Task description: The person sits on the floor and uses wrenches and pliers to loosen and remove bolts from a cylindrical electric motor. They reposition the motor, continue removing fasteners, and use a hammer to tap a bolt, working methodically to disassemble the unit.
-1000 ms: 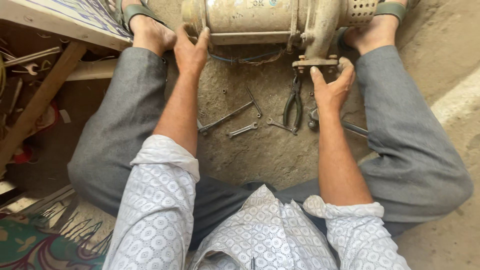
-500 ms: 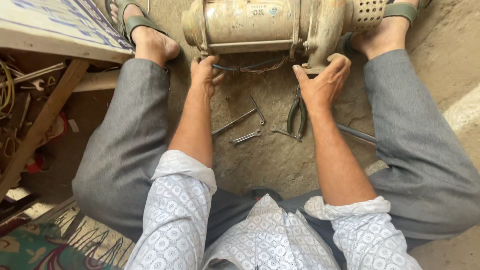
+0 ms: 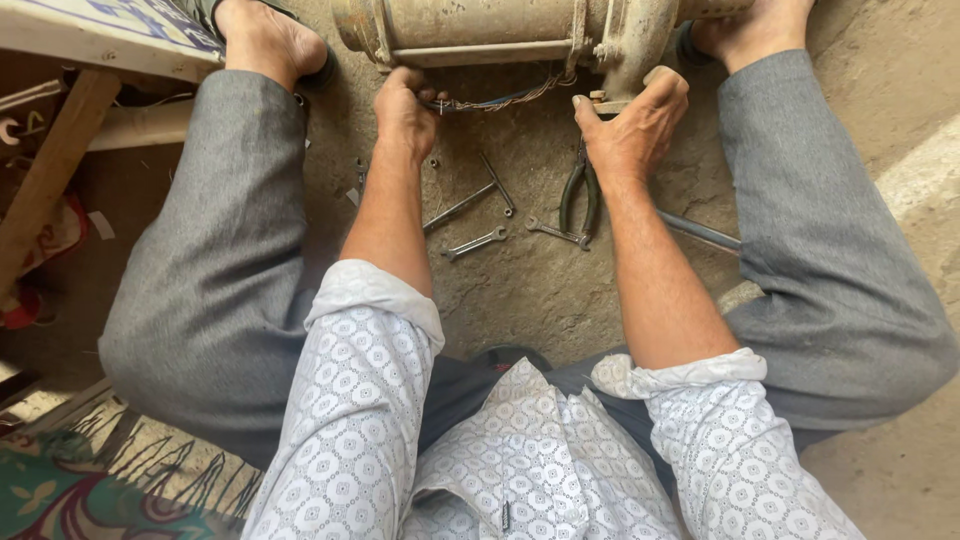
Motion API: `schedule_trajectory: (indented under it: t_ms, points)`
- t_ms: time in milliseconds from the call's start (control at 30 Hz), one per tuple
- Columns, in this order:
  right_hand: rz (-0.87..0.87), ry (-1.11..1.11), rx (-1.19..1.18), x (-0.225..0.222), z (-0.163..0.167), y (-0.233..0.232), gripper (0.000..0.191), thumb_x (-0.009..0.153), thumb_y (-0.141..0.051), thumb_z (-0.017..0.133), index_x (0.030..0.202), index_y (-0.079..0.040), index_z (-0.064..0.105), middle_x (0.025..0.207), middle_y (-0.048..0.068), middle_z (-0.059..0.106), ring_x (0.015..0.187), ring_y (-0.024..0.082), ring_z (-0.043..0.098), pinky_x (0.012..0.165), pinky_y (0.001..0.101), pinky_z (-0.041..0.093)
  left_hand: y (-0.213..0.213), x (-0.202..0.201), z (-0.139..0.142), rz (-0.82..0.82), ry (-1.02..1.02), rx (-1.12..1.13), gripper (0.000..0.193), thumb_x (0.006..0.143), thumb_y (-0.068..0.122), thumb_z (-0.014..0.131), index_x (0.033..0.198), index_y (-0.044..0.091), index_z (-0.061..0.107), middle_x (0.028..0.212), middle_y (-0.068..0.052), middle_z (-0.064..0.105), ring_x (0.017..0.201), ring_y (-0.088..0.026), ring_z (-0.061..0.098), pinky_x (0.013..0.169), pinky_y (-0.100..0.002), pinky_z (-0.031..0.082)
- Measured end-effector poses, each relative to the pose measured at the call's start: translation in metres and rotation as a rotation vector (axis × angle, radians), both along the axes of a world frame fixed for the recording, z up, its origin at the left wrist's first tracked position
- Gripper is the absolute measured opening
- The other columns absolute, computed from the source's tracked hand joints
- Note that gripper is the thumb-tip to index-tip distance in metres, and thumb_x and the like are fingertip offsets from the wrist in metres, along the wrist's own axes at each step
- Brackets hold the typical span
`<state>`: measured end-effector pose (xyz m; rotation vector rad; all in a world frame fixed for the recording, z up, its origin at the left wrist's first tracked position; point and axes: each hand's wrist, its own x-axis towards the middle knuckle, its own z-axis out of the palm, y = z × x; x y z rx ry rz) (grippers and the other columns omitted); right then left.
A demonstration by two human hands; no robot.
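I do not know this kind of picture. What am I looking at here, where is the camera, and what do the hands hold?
The camera sits on the person's head and looks down, so you see their own arms, grey trousers and bare feet. They sit on a dirt floor. Between the feet lies a worn metal motor housing. The left hand touches its underside near a bundle of loose wires. The right hand grips the housing's mounting foot. On the floor lie pliers, two small spanners, a T-shaped wrench and a metal rod.
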<state>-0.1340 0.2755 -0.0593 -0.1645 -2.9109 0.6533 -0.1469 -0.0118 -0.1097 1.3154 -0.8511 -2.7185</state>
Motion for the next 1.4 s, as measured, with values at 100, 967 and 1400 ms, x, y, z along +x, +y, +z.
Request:
schedule_trajectory:
  t_ms: [100,967,1400]
  points:
    - [-0.002,-0.061,-0.005,-0.010,0.004,0.012,0.089,0.074,-0.044,0.101,0.121,-0.008,0.034,0.119,0.016,0.041,0.117,0.032,0.047,0.091,0.0442,0.051,0.008,0.009,0.008,0.000,-0.042,-0.019,0.010,0.083,-0.003,0.063,0.091,0.003,0.061,0.078,-0.006,0.057,0.066,-0.020,0.053,0.069,-0.045,0.054]
    - [0.202,-0.131,0.124,0.042,0.019,0.044,0.017,0.099,-0.022,0.077,0.097,-0.016,0.062,0.102,0.006,0.066,0.103,0.021,0.066,0.092,0.0402,0.056,0.039,0.148,-0.018,-0.815,-0.348,-1.249,0.027,0.075,0.015,0.079,0.102,0.011,0.074,0.101,-0.014,0.076,0.096,-0.030,0.072,0.087,-0.040,0.056]
    - [0.831,-0.508,0.439,0.125,-0.044,-0.006,0.012,0.096,-0.010,0.058,0.099,-0.005,0.069,0.078,0.017,0.073,0.073,0.035,0.073,0.063,0.0469,0.059,0.093,0.189,-0.024,-1.472,0.029,-1.770,0.009,0.091,0.008,0.061,0.096,0.009,0.069,0.096,-0.017,0.074,0.089,-0.035,0.074,0.071,-0.046,0.059]
